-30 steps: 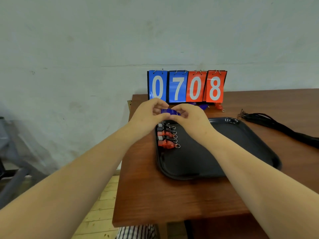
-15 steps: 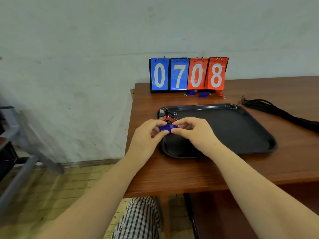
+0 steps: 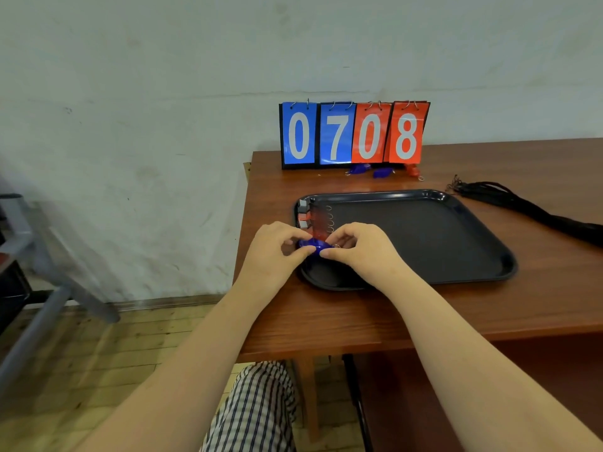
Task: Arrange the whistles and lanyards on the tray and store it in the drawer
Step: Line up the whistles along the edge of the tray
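- Two hands pinch blue whistle [image 3: 311, 245]: your left hand [image 3: 274, 252] & right hand [image 3: 359, 249], over tray [image 3: 424, 243] corner.
- Set it at near end of whistle row [image 3: 305, 220], ring to right.

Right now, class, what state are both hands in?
Left hand: pinching the small blue plastic whistle.
Right hand: pinching the same whistle's other end.

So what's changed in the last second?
The left hand and right hand brought the small blue plastic whistle nearer the person, to the near end of the whistle row on the black tray. They still pinch it. Row, black lanyards and blue-and-red flip scoreboard stayed put.
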The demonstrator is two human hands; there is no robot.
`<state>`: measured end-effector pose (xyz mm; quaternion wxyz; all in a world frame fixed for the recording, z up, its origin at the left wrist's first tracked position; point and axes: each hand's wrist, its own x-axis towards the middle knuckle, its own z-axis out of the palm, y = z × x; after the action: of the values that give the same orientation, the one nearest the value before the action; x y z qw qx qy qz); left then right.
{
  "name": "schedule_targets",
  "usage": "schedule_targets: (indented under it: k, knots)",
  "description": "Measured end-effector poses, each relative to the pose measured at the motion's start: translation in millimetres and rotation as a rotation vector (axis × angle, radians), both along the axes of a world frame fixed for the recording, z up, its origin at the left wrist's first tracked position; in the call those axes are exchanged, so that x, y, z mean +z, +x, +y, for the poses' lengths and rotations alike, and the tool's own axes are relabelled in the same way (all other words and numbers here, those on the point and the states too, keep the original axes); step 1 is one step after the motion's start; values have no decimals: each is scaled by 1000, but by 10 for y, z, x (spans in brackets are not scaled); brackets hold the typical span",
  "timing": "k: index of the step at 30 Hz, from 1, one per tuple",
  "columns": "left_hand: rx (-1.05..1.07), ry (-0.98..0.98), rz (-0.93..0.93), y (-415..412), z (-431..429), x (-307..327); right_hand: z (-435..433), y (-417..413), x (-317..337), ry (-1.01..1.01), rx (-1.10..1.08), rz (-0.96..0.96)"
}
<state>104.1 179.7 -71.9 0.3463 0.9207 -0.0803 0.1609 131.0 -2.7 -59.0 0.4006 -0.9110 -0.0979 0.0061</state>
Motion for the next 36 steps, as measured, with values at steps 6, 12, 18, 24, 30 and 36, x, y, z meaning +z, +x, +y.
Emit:
schedule_targets:
  k: [6, 12, 18, 24, 30, 36]
  knots:
    - [34, -73, 26, 2, 14, -20, 9, 68, -42, -66, -25, -8]
    - [47, -93, 35, 43, 15, -44, 21, 126, -50, -127, -26, -25]
    - [64, -93, 18, 71, 17, -44, 22, 135, -37, -131, -40, -49]
    - [76, -104, 25, 88, 19, -26, 43, 158, -7, -146, -41, -42]
    - [77, -123, 37, 106, 19, -39, 39, 170, -20, -124, -62, -29]
    - [182, -271, 0, 183, 25, -42, 25, 143, -32, -47, -80, -59]
